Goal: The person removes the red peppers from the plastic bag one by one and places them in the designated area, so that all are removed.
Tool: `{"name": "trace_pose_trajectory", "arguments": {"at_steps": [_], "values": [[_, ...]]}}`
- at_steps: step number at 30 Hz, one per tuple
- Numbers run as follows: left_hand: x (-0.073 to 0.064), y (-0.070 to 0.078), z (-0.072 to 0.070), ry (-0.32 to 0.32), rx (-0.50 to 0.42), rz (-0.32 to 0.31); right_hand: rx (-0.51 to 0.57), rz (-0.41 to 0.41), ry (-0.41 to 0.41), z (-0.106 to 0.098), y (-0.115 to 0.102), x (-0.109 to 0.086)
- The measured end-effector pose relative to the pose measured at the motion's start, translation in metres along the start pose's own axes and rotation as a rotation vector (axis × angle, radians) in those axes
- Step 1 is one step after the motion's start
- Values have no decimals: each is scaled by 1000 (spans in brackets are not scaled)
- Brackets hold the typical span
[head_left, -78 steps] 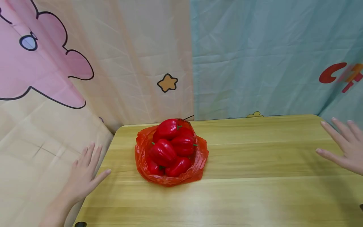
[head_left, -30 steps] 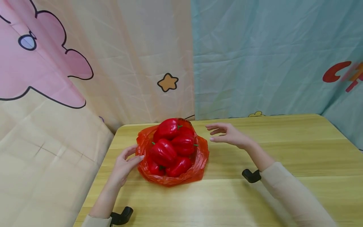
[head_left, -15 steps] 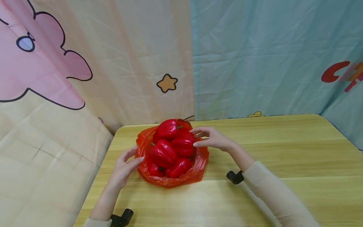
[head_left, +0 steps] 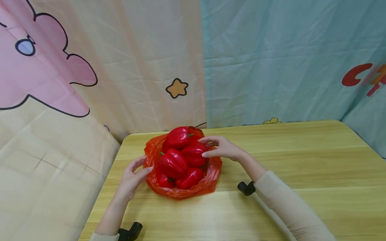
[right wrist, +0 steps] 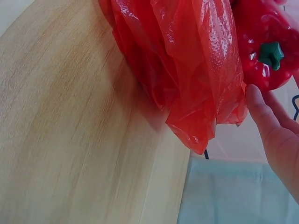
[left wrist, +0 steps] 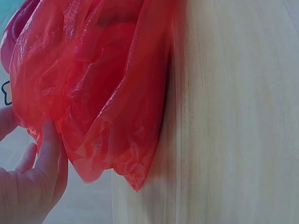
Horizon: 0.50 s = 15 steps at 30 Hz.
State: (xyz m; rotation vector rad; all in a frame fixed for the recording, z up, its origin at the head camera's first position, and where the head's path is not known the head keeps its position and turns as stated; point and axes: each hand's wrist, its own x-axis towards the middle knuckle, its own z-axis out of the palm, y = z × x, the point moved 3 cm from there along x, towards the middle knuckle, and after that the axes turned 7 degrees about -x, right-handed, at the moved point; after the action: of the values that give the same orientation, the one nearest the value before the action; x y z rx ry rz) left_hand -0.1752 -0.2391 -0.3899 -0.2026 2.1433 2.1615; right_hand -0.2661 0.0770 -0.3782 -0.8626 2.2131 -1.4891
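Observation:
Several glossy red bell peppers with green stems, such as the front one point(head_left: 173, 163), are heaped in an open red plastic bag point(head_left: 215, 170) on the table. At the bag's left rim my left hand point(head_left: 131, 176) pinches the thin plastic point(left wrist: 93, 140) between thumb and fingers. My right hand point(head_left: 221, 148) reaches over the right rim. Its thumb and fingers are curled round the end of the right-hand bell pepper point(head_left: 193, 154), which still rests in the heap. In the right wrist view, a bell pepper point(right wrist: 264, 46) shows its stem beside the thumb; the far fingers are partly hidden.
The bag sits toward the back left of the wooden table point(head_left: 286, 160). Printed curtains point(head_left: 271, 67) hang close behind the table and along its left side. A black wrist mount shows at each wrist.
Both hands have come in from the table's sides to the bag. The left took the left rim; the right moved left over the bag onto a bell pepper. The bag has barely shifted.

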Motion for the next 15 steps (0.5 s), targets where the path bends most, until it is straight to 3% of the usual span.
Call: {"name": "trace_pose_trajectory", "arguments": {"at_steps": [15], "values": [[-1,2,0,9,-13,-2,-7,5,-7,7,3,7]]}}
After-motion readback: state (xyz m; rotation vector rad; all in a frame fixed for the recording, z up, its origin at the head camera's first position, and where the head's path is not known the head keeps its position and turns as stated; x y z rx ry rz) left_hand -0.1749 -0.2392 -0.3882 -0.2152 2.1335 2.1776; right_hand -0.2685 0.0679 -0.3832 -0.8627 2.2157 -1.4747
